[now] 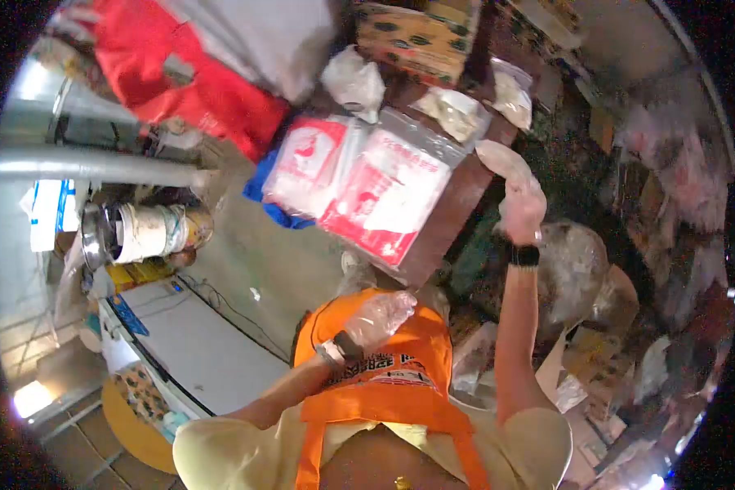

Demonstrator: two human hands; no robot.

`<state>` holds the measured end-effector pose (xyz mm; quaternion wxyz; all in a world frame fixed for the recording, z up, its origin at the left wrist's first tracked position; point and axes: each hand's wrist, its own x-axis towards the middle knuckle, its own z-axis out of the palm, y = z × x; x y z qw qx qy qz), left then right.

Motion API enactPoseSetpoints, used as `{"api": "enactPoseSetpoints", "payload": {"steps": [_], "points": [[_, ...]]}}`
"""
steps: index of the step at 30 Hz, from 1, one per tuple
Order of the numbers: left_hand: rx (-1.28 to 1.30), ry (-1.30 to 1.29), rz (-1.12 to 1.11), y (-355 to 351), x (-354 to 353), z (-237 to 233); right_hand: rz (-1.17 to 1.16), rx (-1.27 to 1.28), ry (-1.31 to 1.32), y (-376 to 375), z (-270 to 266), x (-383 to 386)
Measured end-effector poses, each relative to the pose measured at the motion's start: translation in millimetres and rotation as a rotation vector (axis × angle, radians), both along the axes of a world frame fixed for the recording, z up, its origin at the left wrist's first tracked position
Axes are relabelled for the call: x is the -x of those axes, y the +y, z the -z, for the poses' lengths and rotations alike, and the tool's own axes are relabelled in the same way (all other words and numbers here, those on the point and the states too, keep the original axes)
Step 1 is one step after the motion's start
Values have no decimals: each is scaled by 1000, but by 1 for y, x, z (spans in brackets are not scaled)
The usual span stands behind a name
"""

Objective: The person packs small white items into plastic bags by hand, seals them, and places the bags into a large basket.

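Observation:
My left hand (381, 319), in a clear plastic glove, hovers before the orange apron (416, 339) with its fingers loosely extended and nothing seen in it. My right hand (516, 186), gloved too, reaches out at the right edge of the table; its fingers are stretched out and slightly blurred. Close to its fingertips lie a clear bag with pale contents (453, 113) and another such bag (512, 96). Left of it are a red-and-white printed zip bag (390, 194) and a second printed bag (305, 159).
A crumpled white plastic bag (355, 82) and a patterned cardboard box (416, 39) sit farther back. Red cloth (196, 90) lies at upper left. A white-topped chest (192, 343) stands at lower left. Clear plastic sacks (572, 273) are piled by my right arm.

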<state>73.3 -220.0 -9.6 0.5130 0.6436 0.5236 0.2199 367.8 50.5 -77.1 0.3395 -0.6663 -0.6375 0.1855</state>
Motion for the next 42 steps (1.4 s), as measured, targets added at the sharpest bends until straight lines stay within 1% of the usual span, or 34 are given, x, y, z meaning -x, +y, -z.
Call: {"api": "enactPoseSetpoints", "payload": {"steps": [1,3,4,5,7,8,11,12,14,15,17,19,21,22,24,25,27,28,29,30,31,32,33,35,36,39,42], "points": [[-6,7,-16,0,18,0,45,57,243,24,2,19],[-1,20,-65,-3,46,3,-198,-362,-199,51,10,53],[83,0,-212,3,57,-33,-260,-362,-456,48,-3,74],[151,-44,-291,-3,66,-31,-313,-365,-716,43,-19,90],[282,-145,-435,-12,77,-32,-383,-285,-989,35,-32,106],[171,9,-429,-17,81,-43,-408,-192,-1001,29,-26,105],[240,13,-565,-38,74,-31,-459,67,-1026,20,16,97],[235,90,-624,-47,69,-32,-474,156,-1035,17,35,89],[317,41,-741,-71,60,-21,-503,238,-1042,18,76,68],[327,60,-800,-84,59,-12,-510,228,-1029,25,104,55],[326,139,-917,-113,59,10,-552,258,-967,26,115,46],[316,241,-991,-141,61,17,-614,336,-871,20,74,56],[310,319,-1045,-157,68,21,-643,377,-599,-27,-7,93],[275,153,-1220,-163,67,24,-629,518,-334,-46,-41,117],[165,-180,-1563,-173,69,34,-885,504,-245,-79,-48,141],[116,146,-1455,-182,71,37,-1156,334,-418,-95,-44,149],[36,764,-1143,-199,84,50,-764,921,-210,-175,-108,245],[384,22,-1656,-212,82,96,-759,1056,-270,-201,-85,259],[371,-28,-1654,-216,88,107,-758,1188,-340,-227,-62,273],[358,-83,-1652,-219,92,117,-1090,990,-356,-244,0,260],[346,-141,-1652,-222,94,132,-1450,585,-347,-260,81,241],[447,-82,-1647,-232,92,160,-1615,203,-319,-278,153,238],[459,-64,-1620,-235,99,174,-1660,16,-315,-294,215,234],[490,-32,-1557,-240,113,195,-1713,170,-398,-306,296,226],[488,-186,-1656,-244,112,220,-1728,253,-444,-312,322,225],[476,-222,-1676,-266,108,284,-1702,530,-578,-325,383,206],[514,-209,-1677,-266,118,312,-1576,775,-695,-313,409,229]]}}
